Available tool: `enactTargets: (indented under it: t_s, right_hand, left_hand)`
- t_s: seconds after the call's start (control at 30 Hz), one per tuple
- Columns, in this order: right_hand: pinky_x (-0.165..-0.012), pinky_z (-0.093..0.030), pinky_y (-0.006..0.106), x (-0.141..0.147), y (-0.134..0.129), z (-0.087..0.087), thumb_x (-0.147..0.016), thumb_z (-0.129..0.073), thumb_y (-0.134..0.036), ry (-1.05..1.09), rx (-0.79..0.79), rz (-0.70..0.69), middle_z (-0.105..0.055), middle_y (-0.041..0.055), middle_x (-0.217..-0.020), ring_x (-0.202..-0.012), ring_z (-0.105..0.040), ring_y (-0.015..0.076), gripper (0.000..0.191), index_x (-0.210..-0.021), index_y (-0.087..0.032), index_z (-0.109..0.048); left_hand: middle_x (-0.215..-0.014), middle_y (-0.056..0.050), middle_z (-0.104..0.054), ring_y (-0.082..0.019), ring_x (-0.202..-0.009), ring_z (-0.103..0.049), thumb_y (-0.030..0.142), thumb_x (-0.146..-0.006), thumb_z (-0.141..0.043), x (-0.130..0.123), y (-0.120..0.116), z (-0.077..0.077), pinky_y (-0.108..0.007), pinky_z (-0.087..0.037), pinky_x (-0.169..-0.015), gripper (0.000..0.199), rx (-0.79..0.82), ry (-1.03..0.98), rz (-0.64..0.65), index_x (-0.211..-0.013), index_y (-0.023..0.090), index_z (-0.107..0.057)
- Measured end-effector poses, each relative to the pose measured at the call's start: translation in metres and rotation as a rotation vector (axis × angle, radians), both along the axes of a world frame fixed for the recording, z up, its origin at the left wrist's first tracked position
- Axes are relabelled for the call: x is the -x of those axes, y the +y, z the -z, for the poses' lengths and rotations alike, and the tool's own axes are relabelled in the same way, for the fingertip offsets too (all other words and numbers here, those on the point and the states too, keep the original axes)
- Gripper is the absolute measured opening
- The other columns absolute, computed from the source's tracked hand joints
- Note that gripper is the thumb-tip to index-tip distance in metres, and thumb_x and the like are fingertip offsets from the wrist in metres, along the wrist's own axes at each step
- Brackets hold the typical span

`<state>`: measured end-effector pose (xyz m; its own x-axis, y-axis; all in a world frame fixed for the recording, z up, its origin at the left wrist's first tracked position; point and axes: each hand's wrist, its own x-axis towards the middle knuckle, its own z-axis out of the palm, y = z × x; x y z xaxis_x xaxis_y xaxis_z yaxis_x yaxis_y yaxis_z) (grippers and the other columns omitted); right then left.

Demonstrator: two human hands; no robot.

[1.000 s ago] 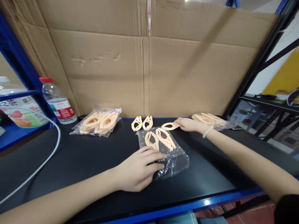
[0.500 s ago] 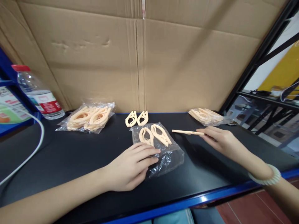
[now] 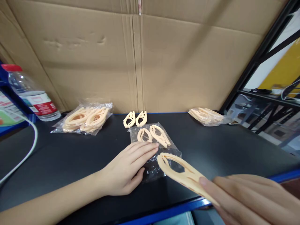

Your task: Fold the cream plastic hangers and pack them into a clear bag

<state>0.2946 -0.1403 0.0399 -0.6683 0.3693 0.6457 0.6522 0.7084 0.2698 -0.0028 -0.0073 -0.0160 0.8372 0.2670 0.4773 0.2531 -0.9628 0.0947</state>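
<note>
My right hand (image 3: 243, 197), close at the lower right, pinches one end of a beige folding hanger (image 3: 185, 172), its looped end pointing left over the clear plastic bag (image 3: 170, 147). My left hand (image 3: 128, 168) lies on that bag with fingers stretched out and covers part of it. On the bag, just beyond my left fingertips, show two folded hangers, a left one (image 3: 142, 135) and a right one (image 3: 161, 136). Behind them, near the cardboard, lie two loose hangers, one on the left (image 3: 129, 120) and one on the right (image 3: 141, 119).
A bag of hangers (image 3: 86, 119) lies at the back left of the black table (image 3: 98, 150), and another bag (image 3: 206, 116) at the back right. A water bottle (image 3: 35, 93) leans beside a white cable (image 3: 35, 140). Cardboard (image 3: 93, 47) stands along the back.
My right hand has come nearer to me with the hanger, which now shows its flat face rather than its edge. My left hand stays on the bag. The view has shifted slightly.
</note>
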Motion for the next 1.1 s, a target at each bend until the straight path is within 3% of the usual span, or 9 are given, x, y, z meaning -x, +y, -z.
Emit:
enactTargets:
  t_s: [0.1, 0.2, 0.3, 0.4, 0.57, 0.73, 0.9, 1.0, 1.1]
  right_hand:
    - [-0.055, -0.054, 0.031, 0.019, 0.021, 0.001, -0.092, -0.032, -0.005, -0.209, -0.024, -0.058, -0.072, 0.0112, -0.083, -0.066, -0.063, 0.0203, 0.040, -0.113, -0.005, -0.066]
    - [-0.046, -0.048, 0.033, 0.037, 0.052, 0.012, -0.091, -0.035, -0.004, -0.285, -0.090, -0.010, -0.067, 0.0134, -0.074, -0.058, -0.059, 0.0201, 0.036, -0.110, 0.005, -0.064]
    - [-0.042, -0.038, 0.031, 0.049, 0.080, 0.025, -0.089, -0.046, -0.005, -0.345, -0.218, 0.037, -0.064, 0.0076, -0.068, -0.052, -0.055, 0.0174, 0.026, -0.106, -0.001, -0.065]
    - [-0.044, -0.035, 0.030, 0.058, 0.101, 0.034, -0.090, -0.047, -0.007, -0.381, -0.250, 0.028, -0.062, 0.0046, -0.066, -0.052, -0.053, 0.0157, 0.020, -0.094, -0.008, -0.067]
    - [-0.051, -0.034, 0.032, 0.063, 0.112, 0.036, -0.093, -0.044, -0.009, -0.370, -0.323, 0.042, -0.063, 0.0072, -0.075, -0.065, -0.054, 0.0181, 0.022, -0.090, -0.010, -0.066]
    - [-0.053, -0.032, 0.033, 0.061, 0.115, 0.037, -0.092, -0.041, -0.004, -0.346, -0.280, 0.031, -0.055, 0.0056, -0.070, -0.068, -0.050, 0.0192, 0.030, -0.074, -0.012, -0.064]
    - [-0.061, -0.039, 0.036, 0.060, 0.121, 0.041, -0.090, -0.043, -0.002, -0.339, -0.254, 0.081, -0.063, 0.0126, -0.093, -0.079, -0.051, 0.0221, 0.028, -0.082, -0.008, -0.068]
    - [-0.065, -0.042, 0.037, 0.059, 0.118, 0.037, -0.090, -0.047, -0.011, -0.268, -0.165, -0.073, -0.063, 0.0139, -0.103, -0.082, -0.051, 0.0228, 0.023, -0.078, -0.010, -0.067]
    - [-0.067, -0.044, 0.037, 0.055, 0.121, 0.024, -0.087, -0.050, -0.022, 0.007, -0.012, -0.299, -0.061, 0.0121, -0.093, -0.080, -0.051, 0.0221, 0.024, -0.066, -0.015, -0.059]
  left_hand:
    - [-0.148, -0.014, -0.041, -0.027, -0.137, -0.035, 0.004, -0.081, -0.045, 0.001, 0.001, -0.001, -0.049, -0.036, -0.111, 0.069, -0.011, 0.019, 0.003, -0.147, 0.015, -0.028]
    - [-0.149, -0.014, -0.040, -0.027, -0.138, -0.034, 0.004, -0.082, -0.045, 0.000, 0.000, -0.002, -0.049, -0.036, -0.112, 0.069, -0.012, 0.013, 0.000, -0.148, 0.014, -0.027]
    - [-0.149, -0.014, -0.040, -0.026, -0.137, -0.035, 0.004, -0.082, -0.045, 0.000, -0.001, -0.003, -0.048, -0.037, -0.112, 0.067, -0.005, 0.009, -0.010, -0.147, 0.014, -0.029]
    - [-0.148, -0.015, -0.041, -0.027, -0.136, -0.037, 0.004, -0.083, -0.045, 0.000, -0.003, -0.003, -0.049, -0.037, -0.111, 0.066, 0.004, 0.012, -0.017, -0.146, 0.015, -0.030]
    - [-0.148, -0.016, -0.042, -0.029, -0.135, -0.038, 0.004, -0.081, -0.045, -0.001, -0.001, -0.002, -0.051, -0.040, -0.109, 0.070, 0.017, -0.023, -0.016, -0.148, 0.016, -0.028]
    - [-0.147, -0.015, -0.043, -0.027, -0.136, -0.038, 0.003, -0.080, -0.046, -0.001, -0.001, -0.003, -0.049, -0.037, -0.111, 0.071, 0.003, 0.005, 0.014, -0.147, 0.015, -0.028]
    - [-0.146, -0.014, -0.044, -0.027, -0.136, -0.038, 0.003, -0.080, -0.046, -0.001, -0.003, -0.005, -0.048, -0.037, -0.112, 0.070, 0.015, 0.033, -0.006, -0.146, 0.016, -0.029]
    - [-0.143, -0.014, -0.048, -0.028, -0.134, -0.040, 0.004, -0.080, -0.046, -0.001, -0.002, -0.005, -0.049, -0.039, -0.110, 0.070, 0.016, 0.032, 0.000, -0.146, 0.017, -0.029]
    - [-0.142, -0.013, -0.050, -0.027, -0.132, -0.043, 0.005, -0.080, -0.046, -0.002, 0.000, -0.005, -0.049, -0.039, -0.109, 0.067, 0.024, 0.051, 0.031, -0.144, 0.017, -0.032]
